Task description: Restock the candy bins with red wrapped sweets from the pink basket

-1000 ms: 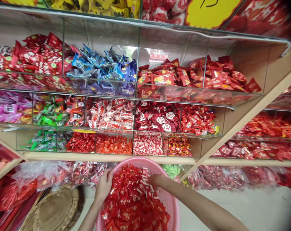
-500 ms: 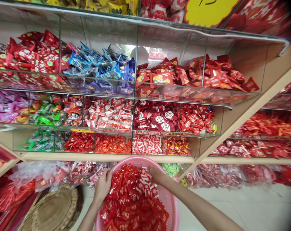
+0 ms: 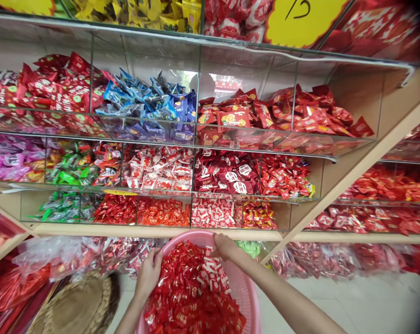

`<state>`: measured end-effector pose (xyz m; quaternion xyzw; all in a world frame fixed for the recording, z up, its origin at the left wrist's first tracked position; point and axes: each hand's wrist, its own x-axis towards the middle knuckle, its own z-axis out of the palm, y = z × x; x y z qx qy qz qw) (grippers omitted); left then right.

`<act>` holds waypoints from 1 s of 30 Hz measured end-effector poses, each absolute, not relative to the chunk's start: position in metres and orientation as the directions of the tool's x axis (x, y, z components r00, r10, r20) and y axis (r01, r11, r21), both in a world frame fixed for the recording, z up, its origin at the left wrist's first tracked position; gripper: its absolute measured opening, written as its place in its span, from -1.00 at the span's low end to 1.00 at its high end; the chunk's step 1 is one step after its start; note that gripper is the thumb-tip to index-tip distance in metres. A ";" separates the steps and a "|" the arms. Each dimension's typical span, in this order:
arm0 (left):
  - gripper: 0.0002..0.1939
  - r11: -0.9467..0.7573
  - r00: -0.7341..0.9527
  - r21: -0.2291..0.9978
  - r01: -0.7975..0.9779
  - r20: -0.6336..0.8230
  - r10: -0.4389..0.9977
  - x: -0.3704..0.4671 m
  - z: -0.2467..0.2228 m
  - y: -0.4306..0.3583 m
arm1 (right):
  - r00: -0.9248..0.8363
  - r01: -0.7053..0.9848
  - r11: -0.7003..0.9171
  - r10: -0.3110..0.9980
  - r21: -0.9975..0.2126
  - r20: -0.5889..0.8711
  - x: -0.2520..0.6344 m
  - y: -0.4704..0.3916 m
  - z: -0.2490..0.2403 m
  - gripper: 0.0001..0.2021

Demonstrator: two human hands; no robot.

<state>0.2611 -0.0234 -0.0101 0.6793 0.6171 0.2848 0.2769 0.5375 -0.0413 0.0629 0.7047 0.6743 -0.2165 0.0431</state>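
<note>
A round pink plastic basket [image 3: 252, 306] full of wrapped candies is at the bottom centre, below the shelves. Red shiny candies [image 3: 185, 297] fill most of it, and small white-and-red candies [image 3: 213, 272] lie at its right back part. My left hand [image 3: 150, 269] grips the basket's left rim, thumb side up. At the back right, my right hand [image 3: 224, 246] is inside the rim, beside the white-and-red candies, with its fingers curled; whatever it may hold is hidden.
Glass-fronted shelves [image 3: 161, 191] of sorted candies rise in front, above a wooden ledge [image 3: 126, 230]. Bagged candies [image 3: 314, 260] lie under the ledge. A woven basket [image 3: 81, 301] stands at lower left, near red packages [image 3: 18, 287].
The shelves and ledge sit slightly lower in the view. My right hand has shifted slightly up relative to the candies, near the basket's back rim. My left hand stays on the rim.
</note>
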 end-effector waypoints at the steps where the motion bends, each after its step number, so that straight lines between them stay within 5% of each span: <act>1: -0.60 -0.089 0.074 0.731 0.677 0.052 0.996 0.261 -0.011 -0.023 | 0.006 0.968 -0.089 0.944 -0.237 -0.329 0.539 -0.033 0.075 -0.60; 6: -0.60 -0.076 0.063 0.736 0.673 0.045 0.997 0.260 -0.011 -0.023 | -0.251 0.939 0.237 0.967 -0.248 -0.027 0.544 0.009 0.109 -0.80; 11: -0.58 -0.052 0.055 0.749 0.661 0.021 0.998 0.259 -0.011 -0.024 | -0.418 0.904 0.410 0.907 -0.123 -0.047 0.529 0.033 0.105 -0.73; 17: -0.59 -0.043 0.043 0.771 0.636 0.021 0.999 0.260 -0.011 -0.024 | -0.337 0.941 0.333 0.934 -0.057 -0.117 0.520 0.038 0.094 -0.78; 21: -0.59 -0.044 0.043 0.775 0.631 0.021 0.999 0.260 -0.013 -0.023 | -0.313 0.928 0.297 0.949 -0.224 -0.035 0.535 0.040 0.088 -0.76; 24: -0.59 -0.047 0.046 0.777 0.628 0.023 0.999 0.260 -0.014 -0.023 | -0.135 0.939 0.132 0.991 -0.318 0.012 0.549 0.043 0.089 -0.73; 30: -0.62 -0.066 0.049 0.795 0.603 0.046 0.998 0.260 -0.014 -0.023 | 0.240 0.923 -0.245 0.969 -0.296 -0.052 0.556 0.051 0.089 -0.68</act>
